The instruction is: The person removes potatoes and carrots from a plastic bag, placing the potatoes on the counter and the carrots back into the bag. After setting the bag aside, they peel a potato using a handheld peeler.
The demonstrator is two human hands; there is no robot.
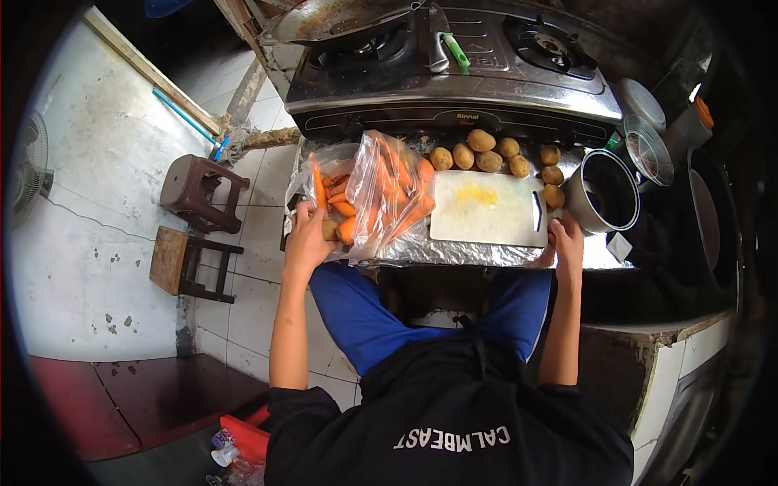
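My left hand (308, 235) is at the left end of the counter, thumb and fingers around a brownish potato (330, 229). Right beside it, orange carrots (346, 231) spill from a clear plastic bag (374, 194). A white cutting board (486, 223) with a yellow stain lies flat to the right of the bag. At the board's lower right corner, my right hand (567, 235) rests on the counter edge with its fingers slightly apart, holding nothing visible. Several potatoes (480, 141) sit behind the board and along its right side.
Behind stands a gas stove (454, 105) carrying a green-handled knife (455, 50) and a large wok (340, 23). A metal pot (604, 194) and a wire strainer (648, 150) are on the right. Foil (405, 249) covers the counter. Stools (203, 190) stand at left.
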